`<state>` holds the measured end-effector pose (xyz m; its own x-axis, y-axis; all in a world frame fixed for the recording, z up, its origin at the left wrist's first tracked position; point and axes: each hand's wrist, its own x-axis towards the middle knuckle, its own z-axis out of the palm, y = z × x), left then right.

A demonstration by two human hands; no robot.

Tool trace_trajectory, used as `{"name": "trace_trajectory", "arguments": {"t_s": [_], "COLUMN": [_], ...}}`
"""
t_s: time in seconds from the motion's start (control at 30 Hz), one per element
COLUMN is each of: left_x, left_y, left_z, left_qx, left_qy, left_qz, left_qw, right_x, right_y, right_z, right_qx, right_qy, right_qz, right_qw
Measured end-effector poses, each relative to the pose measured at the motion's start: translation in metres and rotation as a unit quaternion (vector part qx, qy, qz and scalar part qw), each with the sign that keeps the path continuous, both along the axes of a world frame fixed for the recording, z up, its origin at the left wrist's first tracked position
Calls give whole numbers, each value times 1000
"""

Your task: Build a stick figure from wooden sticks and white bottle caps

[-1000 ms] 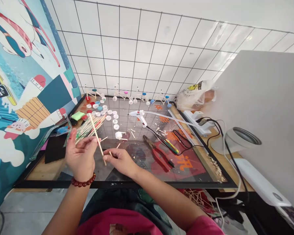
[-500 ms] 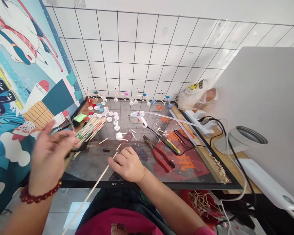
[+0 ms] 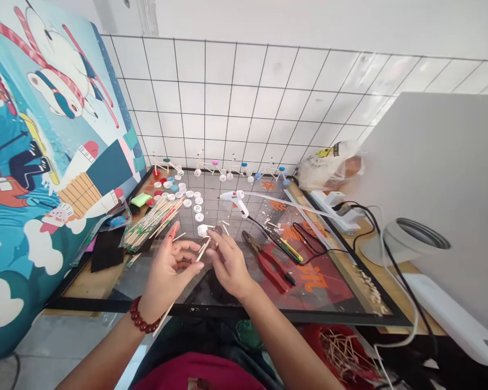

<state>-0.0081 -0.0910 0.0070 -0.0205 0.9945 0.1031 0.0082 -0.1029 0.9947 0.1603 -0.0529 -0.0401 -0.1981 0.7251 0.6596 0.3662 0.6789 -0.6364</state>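
1. Left hand [image 3: 171, 273]: fingers apart and loosely curled, a wooden stick [image 3: 202, 250] running behind the palm, grip hard to make out.
2. Right hand [image 3: 229, 265]: fingers together, apparently pinched on the stick's upper end.
3. Just beyond the right fingers, a white bottle cap [image 3: 202, 231] on the glass-topped counter [image 3: 106, 305].
4. Beyond the left fingers, a bundle of wooden sticks [image 3: 152, 222]; farther ahead of the right fingers, more bottle caps [image 3: 198, 208].
5. Right of the right fingers, red-handled pliers [image 3: 268, 265]; ahead of those fingers, a hot glue gun [image 3: 233, 199].
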Motion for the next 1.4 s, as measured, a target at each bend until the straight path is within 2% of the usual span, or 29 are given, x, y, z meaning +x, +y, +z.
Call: {"name": "trace_trajectory", "arguments": {"t_s": [0.07,0.17,0.27,0.33,0.4,0.53,0.63,0.77,0.9,1.03,1.23,1.4], "left_x": [8,18,26,30,34,37,34,28,25,26,27,29], "left_y": [11,27,44,57,71,95,104,101,95,94,92,91], "left_z": [5,3,-2,-4,-3,5,7,1,-4,-6,-11,-13], "left_qx": [-15,-14,12,34,60,92,86,35,1,2,26,36], "left_qy": [-35,-54,-64,-59,-45,-47,-70,-82,-80,-81,-86,-87], "left_qz": [-20,-47,-70,-81,-83,-90,-102,-105,-108,-108,-107,-97], "left_qw": [999,997,995,994,994,991,989,990,991,991,990,991], "right_x": [1,3,6,9,13,20,22,20,19,20,20,19], "right_y": [2,8,17,25,35,58,68,65,60,60,55,54], "right_z": [5,9,13,19,28,47,48,31,20,20,26,26], "right_qx": [-113,-232,-283,-298,-299,-253,-277,-335,-345,-333,-298,-294], "right_qy": [141,325,426,446,437,395,387,390,399,406,377,375], "right_qz": [38,55,65,76,79,75,98,111,89,68,79,79], "right_qw": [983,915,857,841,845,880,874,850,845,848,873,876]}}
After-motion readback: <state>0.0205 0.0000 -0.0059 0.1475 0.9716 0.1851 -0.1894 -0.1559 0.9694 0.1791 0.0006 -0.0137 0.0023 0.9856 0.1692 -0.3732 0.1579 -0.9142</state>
